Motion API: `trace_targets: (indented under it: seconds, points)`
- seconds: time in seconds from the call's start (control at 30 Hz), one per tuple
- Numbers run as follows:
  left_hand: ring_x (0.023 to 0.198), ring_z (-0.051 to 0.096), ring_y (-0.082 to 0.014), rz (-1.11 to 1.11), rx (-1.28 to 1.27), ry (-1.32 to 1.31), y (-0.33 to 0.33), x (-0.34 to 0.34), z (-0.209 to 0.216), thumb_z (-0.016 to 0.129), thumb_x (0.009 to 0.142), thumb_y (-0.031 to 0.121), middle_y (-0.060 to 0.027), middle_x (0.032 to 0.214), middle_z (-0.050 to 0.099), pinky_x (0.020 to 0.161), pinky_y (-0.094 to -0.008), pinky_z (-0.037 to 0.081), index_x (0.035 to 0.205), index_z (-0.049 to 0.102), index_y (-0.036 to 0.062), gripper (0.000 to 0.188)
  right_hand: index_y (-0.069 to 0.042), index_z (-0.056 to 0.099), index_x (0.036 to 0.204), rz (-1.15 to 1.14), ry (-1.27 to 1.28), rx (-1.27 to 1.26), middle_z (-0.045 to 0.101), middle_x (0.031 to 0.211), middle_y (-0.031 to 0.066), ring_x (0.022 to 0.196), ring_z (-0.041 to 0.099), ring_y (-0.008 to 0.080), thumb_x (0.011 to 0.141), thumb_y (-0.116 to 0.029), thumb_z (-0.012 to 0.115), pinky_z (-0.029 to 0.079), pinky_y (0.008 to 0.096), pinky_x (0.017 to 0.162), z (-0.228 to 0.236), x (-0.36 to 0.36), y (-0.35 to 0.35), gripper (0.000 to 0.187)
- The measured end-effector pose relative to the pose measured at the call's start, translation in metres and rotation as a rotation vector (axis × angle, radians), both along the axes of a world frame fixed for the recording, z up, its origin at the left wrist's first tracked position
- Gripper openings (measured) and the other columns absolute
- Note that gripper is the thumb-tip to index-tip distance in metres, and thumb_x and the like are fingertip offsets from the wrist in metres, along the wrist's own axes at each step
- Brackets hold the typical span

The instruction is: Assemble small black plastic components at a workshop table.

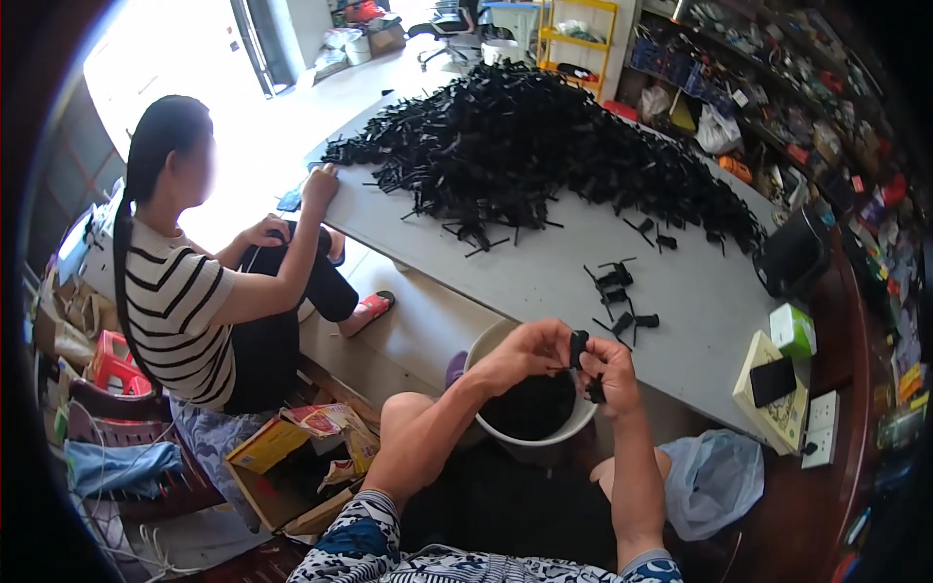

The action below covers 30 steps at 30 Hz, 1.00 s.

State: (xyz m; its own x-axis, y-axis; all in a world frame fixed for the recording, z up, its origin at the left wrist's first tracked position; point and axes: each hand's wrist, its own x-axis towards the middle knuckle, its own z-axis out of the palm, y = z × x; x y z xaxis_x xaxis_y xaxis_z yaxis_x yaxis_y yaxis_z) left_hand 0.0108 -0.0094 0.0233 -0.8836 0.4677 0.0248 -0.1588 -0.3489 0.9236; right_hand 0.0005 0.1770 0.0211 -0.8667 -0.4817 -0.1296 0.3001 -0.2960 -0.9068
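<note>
Above a white bucket (530, 442) my two hands meet over a small black part (579, 347). My left hand (536, 350) pinches it from the left with closed fingers. On the other side, my right hand (612, 374) also grips it, fingers curled. A second dark piece (595, 391) shows under the right fingers; whether it is joined to the first is unclear. Dark contents (533, 403) fill the bucket's inside. Several loose black parts (614, 282) with thin stems lie on the grey table (428, 238) beyond my hands, in front of a large heap (505, 136) of similar parts.
At left sits another person (180, 291), one hand on the table edge. A black device (792, 255), a green-white box (792, 330), a phone (775, 381) and a power strip (822, 428) line the right. A plastic bag (714, 486) and an open carton (292, 466) flank me.
</note>
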Motion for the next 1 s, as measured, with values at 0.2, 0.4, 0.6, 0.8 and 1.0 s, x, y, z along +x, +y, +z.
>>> trace_targets:
  seconds: [0.2, 0.4, 0.6, 0.8, 1.0]
  points:
    - [0.068, 0.052, -0.0068, 0.022, 0.089, -0.034, -0.002, 0.000, -0.008, 0.066, 0.073, -0.002, 0.0015, 0.075, 0.057, 0.062, -0.0200, 0.041, 0.088, 0.058, 0.0027, 0.018, 0.000, 0.057, 0.082, 0.130, -0.068, -0.084, 0.046, 0.056, -0.0004, 0.042, 0.042, 0.0083, 0.083, -0.019, 0.064, 0.035, 0.0218, 0.038, -0.008, -0.001, -0.004, 0.020]
    - [0.055, 0.047, -0.0070, 0.158, -0.118, -0.064, 0.000, -0.008, -0.018, 0.061, 0.083, 0.008, 0.0018, 0.065, 0.053, 0.049, -0.0206, 0.036, 0.075, 0.056, 0.0039, 0.010, -0.001, 0.056, 0.084, -0.019, 0.312, 0.244, 0.051, 0.059, -0.0024, 0.050, 0.045, 0.0049, 0.081, -0.007, 0.063, 0.037, 0.0211, 0.047, -0.007, 0.001, -0.021, 0.009]
    - [0.055, 0.041, -0.0069, 0.277, -0.359, 0.012, 0.010, 0.002, -0.015, 0.050, 0.086, 0.009, 0.0019, 0.061, 0.044, 0.049, -0.0221, 0.032, 0.074, 0.049, 0.0048, 0.012, -0.003, 0.053, 0.087, -0.251, 0.553, 0.459, 0.050, 0.059, -0.0030, 0.053, 0.044, 0.0033, 0.074, 0.002, 0.064, 0.035, 0.0197, 0.050, -0.016, 0.007, -0.029, 0.018]
    - [0.053, 0.039, -0.0063, 0.347, -0.091, -0.026, 0.024, 0.004, -0.036, 0.054, 0.084, 0.010, 0.0030, 0.060, 0.044, 0.047, -0.0213, 0.029, 0.070, 0.050, 0.0055, 0.015, -0.002, 0.050, 0.077, -0.182, 0.449, 0.470, 0.049, 0.057, -0.0016, 0.053, 0.045, 0.0037, 0.071, 0.003, 0.062, 0.037, 0.0209, 0.051, -0.014, 0.012, -0.023, 0.014]
    - [0.050, 0.048, -0.0083, 0.268, -0.196, -0.156, 0.008, -0.005, -0.025, 0.053, 0.087, 0.013, -0.0003, 0.057, 0.050, 0.044, -0.0204, 0.037, 0.073, 0.053, 0.0065, 0.015, -0.002, 0.050, 0.079, -0.237, 0.472, 0.436, 0.050, 0.062, 0.0008, 0.056, 0.046, 0.0061, 0.079, -0.007, 0.061, 0.036, 0.0224, 0.050, -0.011, 0.007, -0.031, 0.013]
